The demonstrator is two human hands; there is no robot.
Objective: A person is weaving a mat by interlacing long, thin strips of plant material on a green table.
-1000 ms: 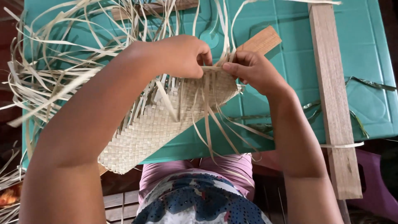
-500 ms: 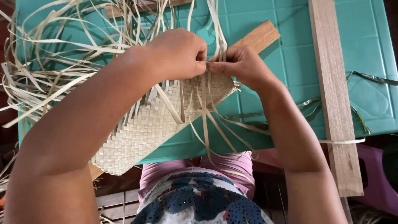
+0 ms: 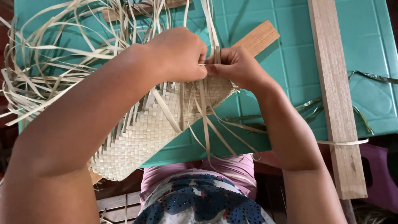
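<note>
Over the teal surface (image 3: 290,70), the left hand (image 3: 178,54) and right hand (image 3: 238,68) both pinch shut on pale strips (image 3: 209,25) at the edge of the woven mat (image 3: 145,132), which lies on a wooden board (image 3: 259,37). To weave well, I think each strip should be pulled tight and kept flat.

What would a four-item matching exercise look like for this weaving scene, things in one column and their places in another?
Things:
1. woven mat
2. long wooden plank
3. loose straw strips
4. short wooden board

Places:
A. fanned out at the far left of the teal table
B. slanting out from under the right hand
C. hanging over the table's near edge below the left hand
D. lying lengthwise along the table's right side

Pairs: 1-C, 2-D, 3-A, 4-B
</note>
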